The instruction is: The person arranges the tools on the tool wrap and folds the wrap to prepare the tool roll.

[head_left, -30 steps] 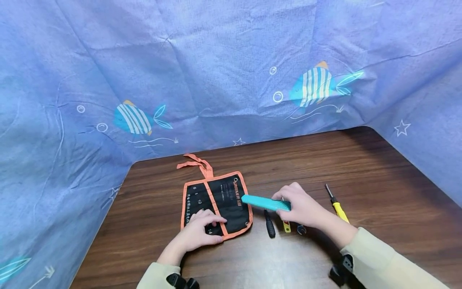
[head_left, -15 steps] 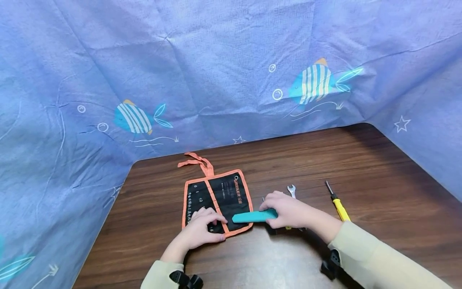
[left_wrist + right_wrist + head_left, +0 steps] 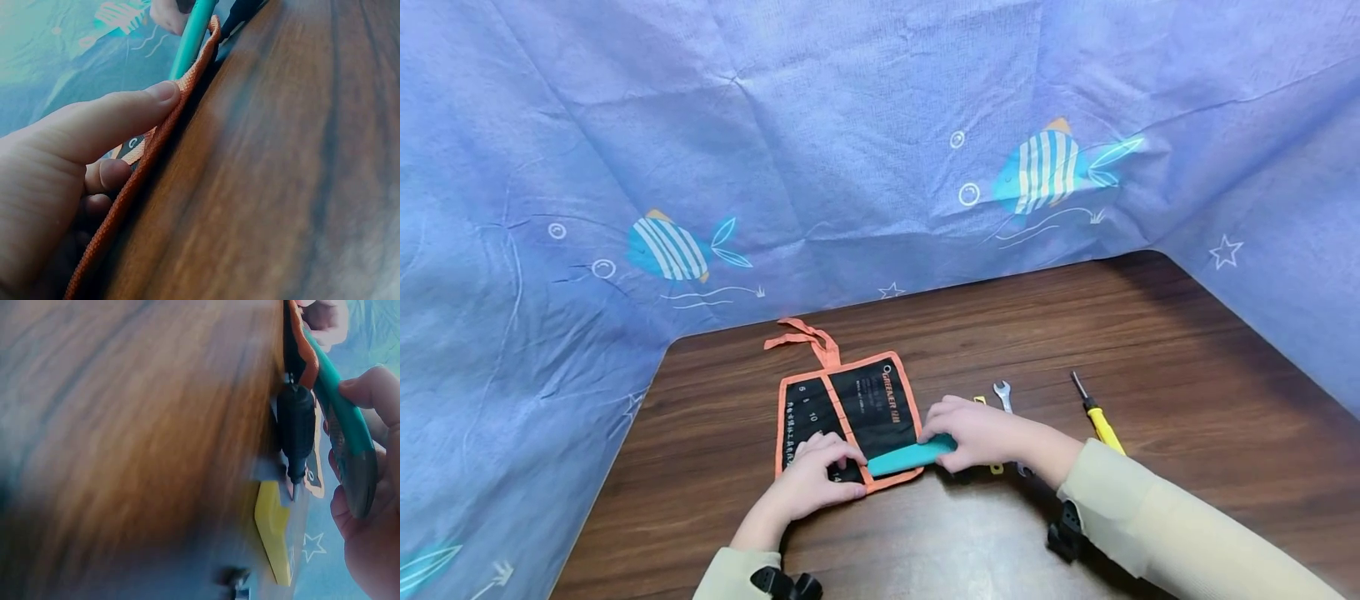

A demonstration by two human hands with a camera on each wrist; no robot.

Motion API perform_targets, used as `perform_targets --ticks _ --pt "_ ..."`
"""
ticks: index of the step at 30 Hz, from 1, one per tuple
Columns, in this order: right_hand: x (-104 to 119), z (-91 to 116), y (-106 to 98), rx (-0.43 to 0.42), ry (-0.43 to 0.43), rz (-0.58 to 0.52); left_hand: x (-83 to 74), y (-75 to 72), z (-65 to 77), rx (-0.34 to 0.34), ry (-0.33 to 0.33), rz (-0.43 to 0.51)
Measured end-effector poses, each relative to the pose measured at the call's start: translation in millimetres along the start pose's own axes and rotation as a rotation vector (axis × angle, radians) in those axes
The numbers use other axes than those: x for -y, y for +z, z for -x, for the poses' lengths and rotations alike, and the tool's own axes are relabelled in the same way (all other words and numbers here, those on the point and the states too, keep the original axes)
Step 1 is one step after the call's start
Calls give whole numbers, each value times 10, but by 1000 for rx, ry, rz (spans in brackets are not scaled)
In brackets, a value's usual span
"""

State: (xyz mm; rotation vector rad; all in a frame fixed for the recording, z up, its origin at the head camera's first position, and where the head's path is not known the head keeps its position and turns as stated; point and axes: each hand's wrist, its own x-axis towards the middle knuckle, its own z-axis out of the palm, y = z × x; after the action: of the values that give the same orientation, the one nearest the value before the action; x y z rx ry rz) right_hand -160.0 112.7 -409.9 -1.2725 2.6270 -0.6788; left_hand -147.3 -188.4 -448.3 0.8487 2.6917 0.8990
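Note:
A black tool pouch (image 3: 880,408) with orange trim lies on the table, printed with sizes. My left hand (image 3: 820,467) holds its near edge, thumb at the orange border and fingertips by the pocket's orange strip; in the left wrist view the thumb (image 3: 144,112) presses that border. My right hand (image 3: 973,437) grips a long teal tool (image 3: 910,457) with a grey rear end, its kind unclear. The teal tool lies low across the pouch's right part, and its tip meets the pocket strip near my left fingertips. Whether the tip is inside the pocket cannot be told.
Under and beyond my right hand lie a black-handled screwdriver (image 3: 295,422), a yellow item (image 3: 272,531) partly covered in the head view, and a wrench (image 3: 1003,392). A yellow screwdriver (image 3: 1099,417) lies farther right. Orange ties (image 3: 808,336) trail behind the pouch. A blue curtain (image 3: 850,167) surrounds the table.
My right hand has moved left and lowered the teal tool from above the pouch's right edge to the pocket strip. The left hand has stayed on the pouch.

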Motion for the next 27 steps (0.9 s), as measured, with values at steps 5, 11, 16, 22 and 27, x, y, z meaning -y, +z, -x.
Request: perform_targets --ticks 5,11,16,22,27 --pt "34 -65 32 10 -5 0 9 9 -2 -22 12 7" --pt "50 -152 130 22 -25 -27 4 26 5 -49 11 27" --pt "82 -202 184 9 -18 -37 -7 34 16 -58 -10 17" --pt "152 -291 233 -30 -71 -9 -10 26 14 -62 -19 6" --pt "200 -332 257 -43 -93 32 -8 29 0 -64 -15 21"
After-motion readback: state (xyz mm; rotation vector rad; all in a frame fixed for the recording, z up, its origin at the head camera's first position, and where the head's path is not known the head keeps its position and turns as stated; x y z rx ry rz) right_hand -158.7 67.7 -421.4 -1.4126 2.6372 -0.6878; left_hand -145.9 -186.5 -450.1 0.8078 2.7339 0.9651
